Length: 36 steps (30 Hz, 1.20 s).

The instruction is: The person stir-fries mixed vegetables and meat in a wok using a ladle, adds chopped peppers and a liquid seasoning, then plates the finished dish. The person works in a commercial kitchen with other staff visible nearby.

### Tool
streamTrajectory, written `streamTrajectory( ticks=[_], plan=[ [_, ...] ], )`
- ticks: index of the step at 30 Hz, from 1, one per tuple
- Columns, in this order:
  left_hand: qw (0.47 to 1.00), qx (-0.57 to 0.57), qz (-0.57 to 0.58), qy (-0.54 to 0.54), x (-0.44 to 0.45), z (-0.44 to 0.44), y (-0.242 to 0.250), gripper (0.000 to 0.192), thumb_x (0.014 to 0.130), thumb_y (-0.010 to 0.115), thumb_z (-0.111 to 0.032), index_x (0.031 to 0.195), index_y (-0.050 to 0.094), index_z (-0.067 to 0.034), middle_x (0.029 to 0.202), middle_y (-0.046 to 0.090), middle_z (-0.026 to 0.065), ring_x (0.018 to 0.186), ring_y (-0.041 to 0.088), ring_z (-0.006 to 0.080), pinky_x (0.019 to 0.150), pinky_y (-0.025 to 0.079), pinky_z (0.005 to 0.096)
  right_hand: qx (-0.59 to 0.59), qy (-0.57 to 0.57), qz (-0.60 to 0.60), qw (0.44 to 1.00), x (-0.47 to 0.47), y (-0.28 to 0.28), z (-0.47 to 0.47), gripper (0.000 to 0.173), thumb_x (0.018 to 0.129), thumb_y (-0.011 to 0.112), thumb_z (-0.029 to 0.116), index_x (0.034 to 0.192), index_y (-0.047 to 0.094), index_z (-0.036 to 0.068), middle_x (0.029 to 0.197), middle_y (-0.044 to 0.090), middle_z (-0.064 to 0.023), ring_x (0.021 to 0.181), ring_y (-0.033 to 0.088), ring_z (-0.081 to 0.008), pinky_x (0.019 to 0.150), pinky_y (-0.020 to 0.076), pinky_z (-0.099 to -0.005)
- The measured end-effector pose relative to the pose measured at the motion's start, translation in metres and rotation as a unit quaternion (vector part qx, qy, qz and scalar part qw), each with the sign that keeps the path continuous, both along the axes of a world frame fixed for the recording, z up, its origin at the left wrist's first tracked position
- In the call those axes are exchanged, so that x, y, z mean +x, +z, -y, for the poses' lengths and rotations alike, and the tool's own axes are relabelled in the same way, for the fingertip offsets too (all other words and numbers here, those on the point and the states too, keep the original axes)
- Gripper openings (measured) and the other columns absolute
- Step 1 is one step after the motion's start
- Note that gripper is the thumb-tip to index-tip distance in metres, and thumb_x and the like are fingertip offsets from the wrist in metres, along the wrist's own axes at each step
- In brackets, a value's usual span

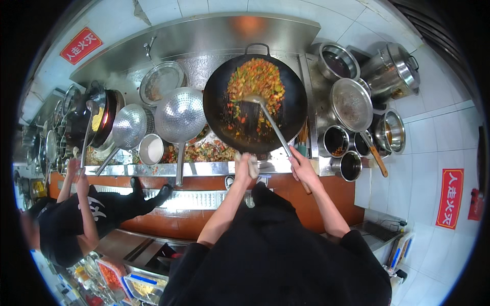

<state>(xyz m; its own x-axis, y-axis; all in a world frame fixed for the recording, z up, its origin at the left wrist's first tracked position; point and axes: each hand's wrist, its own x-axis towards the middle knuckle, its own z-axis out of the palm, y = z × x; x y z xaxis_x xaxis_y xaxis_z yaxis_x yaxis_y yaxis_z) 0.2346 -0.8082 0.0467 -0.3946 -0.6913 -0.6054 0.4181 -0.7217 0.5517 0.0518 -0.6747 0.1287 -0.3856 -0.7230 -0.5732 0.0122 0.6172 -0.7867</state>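
Observation:
A large black wok stands before me, holding chopped, mixed-colour food heaped towards its far side, with scattered bits nearer me. My left hand grips a pale cloth at the wok's near rim; whatever part of the rim lies under the cloth is hidden. In my right hand is the handle of a long metal wok ladle, its wooden end below my fist. The ladle's head rests at the lower edge of the food, partly covered by it.
Left of the wok lie a perforated strainer, another strainer and a metal pot, above spilled food scraps. Pots and a wood-handled strainer stand right. A co-worker works at another wok on the far left.

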Motion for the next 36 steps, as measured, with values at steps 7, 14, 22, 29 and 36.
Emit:
streamTrajectory(
  ticks=[7, 14, 22, 29, 36],
  plan=[
    [0.999, 0.041, 0.007, 0.002, -0.028, 0.030, 0.005, 0.007, 0.093, 0.057, -0.017, 0.095, 0.058, -0.011, 0.091, 0.063, 0.0049, 0.071, 0.061, 0.0169, 0.059, 0.052, 0.0330, -0.006, -0.017, 0.049, 0.999, 0.015, 0.078, -0.022, 0.053, 0.105, 0.045, 0.020, 0.157, 0.031, 0.016, 0.063, 0.049, -0.0006, 0.047, 0.044, -0.0094, 0.046, 0.0418, -0.0265],
    [0.978, -0.065, 0.193, -0.042, -0.014, 0.048, -0.038, 0.069, 0.091, 0.066, -0.057, 0.131, 0.047, -0.004, 0.118, 0.060, 0.0093, 0.105, 0.061, 0.0207, 0.085, 0.055, 0.0337, -0.016, 0.155, -0.291, 0.944, -0.021, 0.063, -0.042, 0.051, 0.104, 0.047, 0.018, 0.154, 0.037, 0.014, 0.068, 0.061, -0.0163, 0.057, 0.061, -0.0284, 0.056, 0.0489, -0.0407],
    [0.937, -0.097, 0.227, -0.249, 0.075, -0.020, -0.001, 0.037, 0.089, 0.071, -0.034, 0.113, 0.058, -0.009, 0.096, 0.063, 0.0076, 0.075, 0.064, 0.0193, 0.064, 0.055, 0.0341, -0.083, 0.086, -0.181, 0.976, -0.007, -0.035, 0.116, 0.055, 0.103, 0.049, 0.027, 0.154, 0.033, 0.015, 0.093, 0.067, -0.0310, 0.079, 0.067, -0.0419, 0.076, 0.0513, -0.0438],
    [0.972, -0.013, 0.203, -0.117, 0.111, -0.030, 0.002, 0.031, 0.087, 0.064, -0.014, 0.115, 0.057, -0.003, 0.105, 0.065, 0.0134, 0.093, 0.066, 0.0291, 0.085, 0.057, 0.0427, 0.133, 0.194, -0.247, 0.940, -0.065, 0.025, 0.001, 0.054, 0.104, 0.049, 0.022, 0.156, 0.032, 0.023, 0.115, 0.068, -0.0251, 0.101, 0.070, -0.0323, 0.091, 0.0543, -0.0410],
    [0.951, 0.269, -0.146, -0.049, 0.105, -0.020, -0.006, 0.024, 0.092, 0.060, -0.025, 0.103, 0.062, -0.004, 0.097, 0.067, 0.0128, 0.093, 0.066, 0.0279, 0.097, 0.053, 0.0488, -0.011, 0.080, -0.107, 0.991, -0.092, -0.001, 0.116, 0.052, 0.104, 0.051, 0.022, 0.154, 0.037, 0.020, 0.074, 0.059, -0.0103, 0.060, 0.056, -0.0186, 0.057, 0.0473, -0.0341]
  ],
)
